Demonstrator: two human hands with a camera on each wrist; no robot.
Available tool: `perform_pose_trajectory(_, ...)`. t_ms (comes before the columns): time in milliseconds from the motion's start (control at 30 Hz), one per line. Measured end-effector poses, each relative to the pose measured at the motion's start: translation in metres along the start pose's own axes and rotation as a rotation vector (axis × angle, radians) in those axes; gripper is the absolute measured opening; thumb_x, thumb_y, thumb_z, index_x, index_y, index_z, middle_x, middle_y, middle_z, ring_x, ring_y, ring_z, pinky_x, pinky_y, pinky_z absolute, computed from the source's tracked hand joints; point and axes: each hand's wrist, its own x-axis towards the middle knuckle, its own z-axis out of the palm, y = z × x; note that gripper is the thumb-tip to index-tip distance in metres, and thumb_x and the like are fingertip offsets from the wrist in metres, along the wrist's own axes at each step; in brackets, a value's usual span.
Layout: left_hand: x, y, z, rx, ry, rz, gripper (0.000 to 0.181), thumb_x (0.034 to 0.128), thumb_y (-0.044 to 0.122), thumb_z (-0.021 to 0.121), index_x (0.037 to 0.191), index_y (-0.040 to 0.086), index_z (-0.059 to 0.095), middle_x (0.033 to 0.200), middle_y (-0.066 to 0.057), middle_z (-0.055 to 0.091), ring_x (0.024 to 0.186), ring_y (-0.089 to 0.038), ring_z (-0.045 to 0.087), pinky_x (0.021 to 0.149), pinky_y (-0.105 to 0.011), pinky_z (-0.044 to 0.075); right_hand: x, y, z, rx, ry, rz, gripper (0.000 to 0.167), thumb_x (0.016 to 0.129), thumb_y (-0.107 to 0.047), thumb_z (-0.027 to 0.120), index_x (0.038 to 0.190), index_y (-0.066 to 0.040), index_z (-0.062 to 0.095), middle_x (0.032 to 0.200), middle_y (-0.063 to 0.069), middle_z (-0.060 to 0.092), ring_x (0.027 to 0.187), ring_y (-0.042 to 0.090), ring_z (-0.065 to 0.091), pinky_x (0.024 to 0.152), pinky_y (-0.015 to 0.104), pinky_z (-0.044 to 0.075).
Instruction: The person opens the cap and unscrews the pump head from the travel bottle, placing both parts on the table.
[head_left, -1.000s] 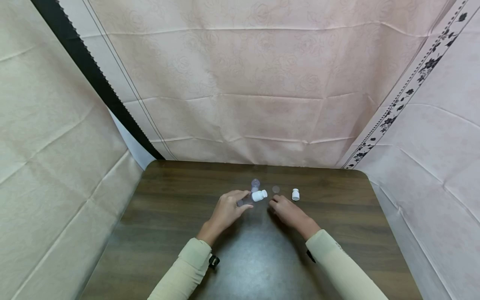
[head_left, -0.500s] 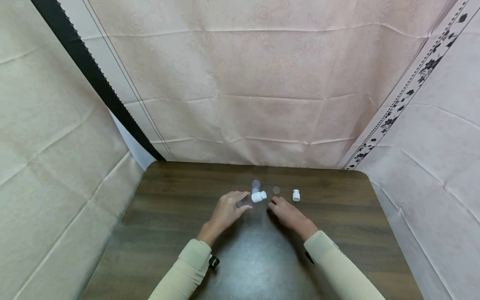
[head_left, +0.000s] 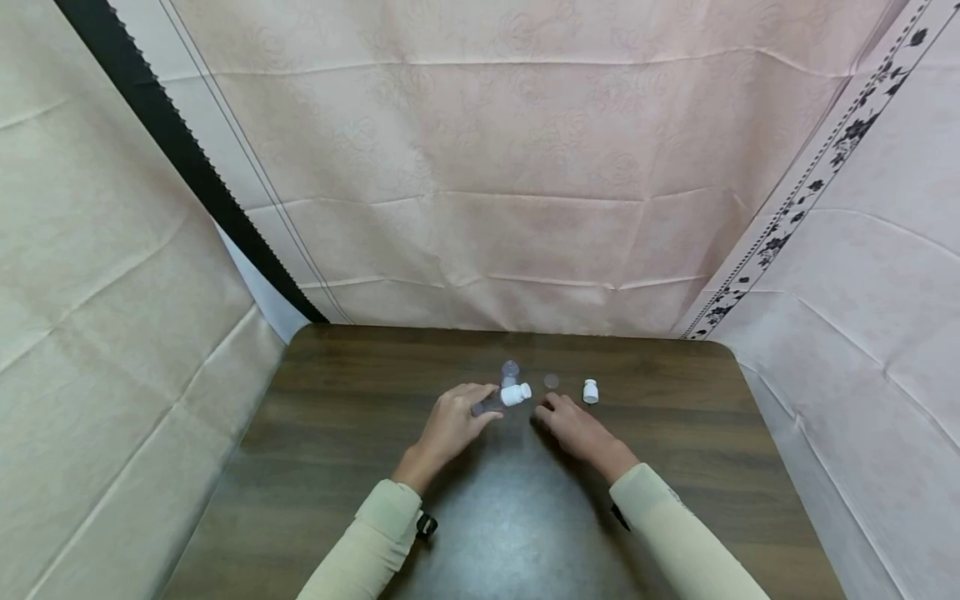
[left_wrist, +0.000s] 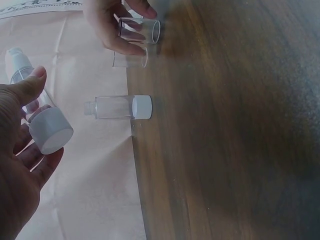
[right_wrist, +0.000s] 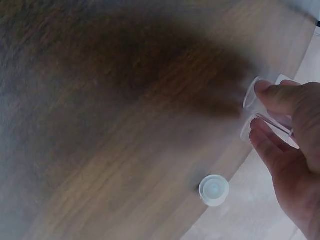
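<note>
My left hand (head_left: 453,421) grips a small bottle between thumb and fingers, its white end (head_left: 516,394) pointing right. In the left wrist view this bottle has a white pump end and a wide white base (left_wrist: 51,131). Beyond it, a clear bottle (left_wrist: 114,107) with a white base stands on the table. My right hand (head_left: 577,432) pinches a clear open cylinder (left_wrist: 137,30), low over the tabletop; the right wrist view shows thumb and fingers of the hand (right_wrist: 295,135) around it. A second clear cylinder (left_wrist: 129,59) is close beside that hand.
A small white-bodied piece (head_left: 590,392) stands right of the right hand, also visible as round white rings (right_wrist: 214,190) in the right wrist view. The brown wooden table (head_left: 337,467) ends at hanging pale cloths (head_left: 480,250) behind and at both sides.
The bottle in my left hand has shifted very slightly left, and my right hand has drifted a little left and nearer me. Both grips look the same.
</note>
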Motion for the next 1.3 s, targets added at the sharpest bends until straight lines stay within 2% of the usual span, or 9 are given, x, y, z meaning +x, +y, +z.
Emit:
perform_pose_trajectory(167,0.0,-0.001,-0.001,0.008,-0.002,-0.001,0.041,0.0838,0.026,0.086,0.12,0.008,0.076,0.111,-0.007,0.078,0.099,-0.02,0.073,0.082,-0.032,0.061,-0.002,0.001,-0.005,0.026,0.019,-0.004,0.033,0.092,-0.005,0.077,0.124,-0.01,0.069,0.12,0.014,0.06,0.103,0.029,0.06,0.084,0.041,0.057)
perform_pose_trajectory(367,0.001,0.0,-0.001,0.027,0.02,0.027,0.041,0.0819,0.025,0.088,0.117,0.008,0.077,0.108,-0.006,0.078,0.096,-0.019,0.073,0.08,-0.033,0.062,-0.008,0.003,-0.013,0.063,0.01,0.046,0.053,0.086,-0.013,0.085,0.134,-0.01,0.065,0.133,0.016,0.058,0.119,0.033,0.057,0.088,0.043,0.057)
perform_pose_trajectory(467,0.002,0.0,-0.002,0.028,0.023,0.027,0.04,0.0822,0.025,0.088,0.117,0.008,0.077,0.107,-0.006,0.078,0.096,-0.019,0.073,0.08,-0.033,0.061,-0.012,0.005,-0.018,0.067,0.042,0.06,0.06,0.084,-0.019,0.088,0.137,-0.009,0.063,0.135,0.016,0.058,0.122,0.034,0.057,0.089,0.044,0.057)
perform_pose_trajectory(633,0.003,0.001,-0.003,0.027,0.021,0.03,0.041,0.0821,0.025,0.088,0.118,0.008,0.077,0.107,-0.005,0.078,0.096,-0.019,0.073,0.08,-0.032,0.061,-0.019,0.009,-0.028,0.085,0.15,0.047,0.069,0.079,-0.024,0.092,0.139,-0.01,0.062,0.134,0.016,0.06,0.121,0.032,0.059,0.094,0.044,0.057)
perform_pose_trajectory(767,0.003,0.004,-0.002,0.043,0.017,0.04,0.043,0.0816,0.026,0.088,0.118,0.007,0.077,0.108,-0.005,0.078,0.096,-0.018,0.073,0.081,-0.032,0.061,-0.025,0.013,-0.035,0.106,0.214,0.059,0.072,0.077,-0.023,0.093,0.14,-0.008,0.062,0.133,0.016,0.06,0.121,0.033,0.059,0.095,0.046,0.056)
perform_pose_trajectory(1033,0.004,0.011,-0.001,0.063,0.016,0.059,0.043,0.0819,0.026,0.088,0.118,0.006,0.077,0.106,-0.007,0.078,0.094,-0.019,0.073,0.08,-0.032,0.061,-0.04,0.017,-0.047,0.258,0.195,0.222,0.072,0.083,-0.026,0.088,0.146,-0.013,0.056,0.142,0.013,0.055,0.131,0.033,0.054,0.102,0.052,0.052)
perform_pose_trajectory(1133,0.005,0.013,-0.001,0.078,0.015,0.065,0.044,0.082,0.027,0.088,0.118,0.006,0.077,0.105,-0.006,0.078,0.093,-0.019,0.072,0.079,-0.032,0.061,-0.043,0.017,-0.052,0.308,0.229,0.252,0.074,0.084,-0.026,0.088,0.148,-0.014,0.054,0.144,0.013,0.054,0.132,0.035,0.053,0.102,0.055,0.051)
perform_pose_trajectory(1300,0.008,0.017,-0.001,0.115,0.002,0.075,0.044,0.0829,0.03,0.087,0.12,0.009,0.076,0.104,-0.004,0.078,0.091,-0.017,0.07,0.08,-0.031,0.059,-0.046,0.017,-0.058,0.38,0.311,0.259,0.076,0.083,-0.026,0.088,0.148,-0.013,0.052,0.145,0.014,0.056,0.129,0.036,0.058,0.099,0.055,0.054)
